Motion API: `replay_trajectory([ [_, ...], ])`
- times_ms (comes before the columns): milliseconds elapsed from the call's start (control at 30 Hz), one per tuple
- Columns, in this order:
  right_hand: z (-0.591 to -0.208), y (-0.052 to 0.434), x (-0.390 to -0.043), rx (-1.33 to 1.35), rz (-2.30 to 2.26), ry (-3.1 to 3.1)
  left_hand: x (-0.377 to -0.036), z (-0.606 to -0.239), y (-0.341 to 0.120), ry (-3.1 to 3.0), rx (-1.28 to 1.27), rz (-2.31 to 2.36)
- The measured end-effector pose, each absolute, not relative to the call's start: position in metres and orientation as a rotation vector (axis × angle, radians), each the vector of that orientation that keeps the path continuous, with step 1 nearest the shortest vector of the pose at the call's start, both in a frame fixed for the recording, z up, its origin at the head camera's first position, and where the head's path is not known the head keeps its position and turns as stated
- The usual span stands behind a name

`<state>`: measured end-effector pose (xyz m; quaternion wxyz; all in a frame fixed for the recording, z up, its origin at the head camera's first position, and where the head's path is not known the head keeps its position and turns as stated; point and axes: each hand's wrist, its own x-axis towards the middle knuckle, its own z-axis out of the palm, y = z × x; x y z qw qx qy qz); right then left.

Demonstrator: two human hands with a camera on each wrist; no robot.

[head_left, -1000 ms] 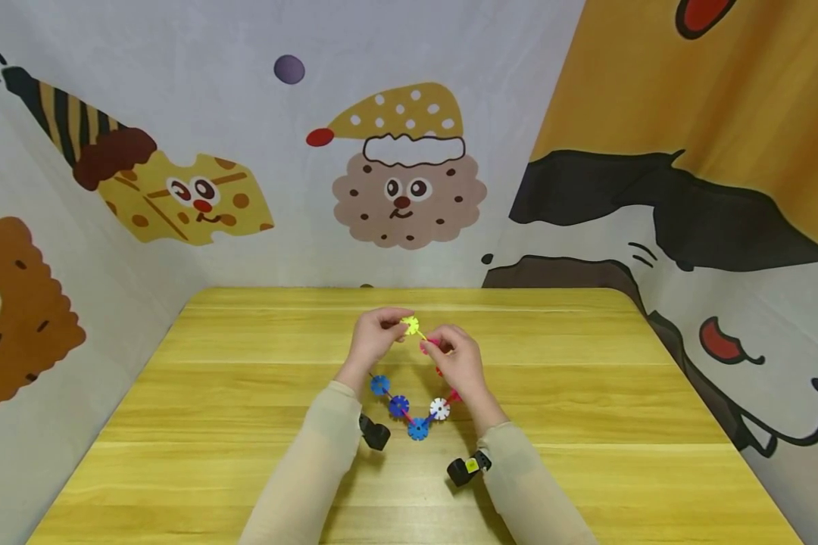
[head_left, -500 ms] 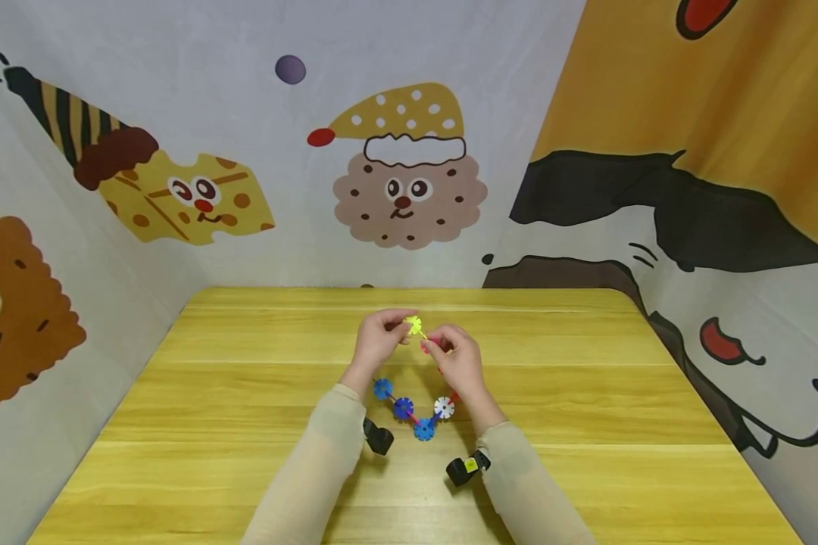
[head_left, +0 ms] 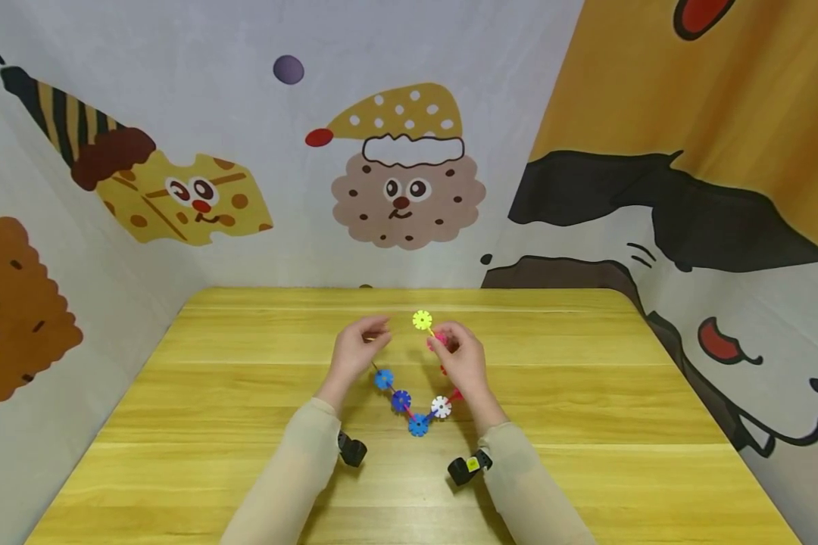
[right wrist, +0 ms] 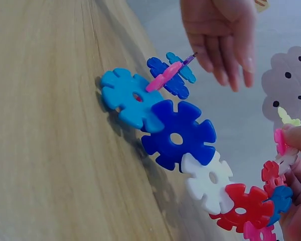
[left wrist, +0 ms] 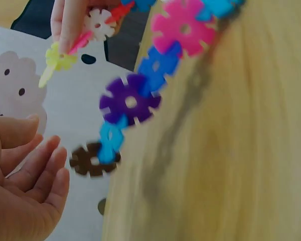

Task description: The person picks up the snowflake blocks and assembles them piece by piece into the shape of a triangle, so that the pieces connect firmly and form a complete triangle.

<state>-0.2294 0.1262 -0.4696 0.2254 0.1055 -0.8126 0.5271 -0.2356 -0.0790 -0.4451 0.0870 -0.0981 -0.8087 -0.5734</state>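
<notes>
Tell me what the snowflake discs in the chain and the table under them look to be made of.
Chain of coloured snowflake-shaped discs: apparently moulded plastic, judging by the flat solid colours, crisp slotted edges and slight sheen. The right hand holds its upper end.
Yellow table: wood or wood-look laminate, since grain lines and plank seams show; the smooth finish leaves that open.

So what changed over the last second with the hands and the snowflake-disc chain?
The left hand let go of the yellow disc and drew back to the left, fingers now relaxed and holding nothing. The right hand still pinches the chain near its yellow end; the chain's lower loop stays on the table.
</notes>
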Motion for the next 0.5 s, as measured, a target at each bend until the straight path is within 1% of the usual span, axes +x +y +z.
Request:
replay_trajectory([
  [233, -0.472, 0.127, -0.23, 0.263, 1.473, -2.232, -0.226, -0.455, -0.099, -2.481, -0.269, -1.697],
  [500, -0.473, 0.127, -0.23, 0.205, 1.487, -2.248, -0.219, -0.465, -0.111, -2.545, -0.27, -1.796],
])
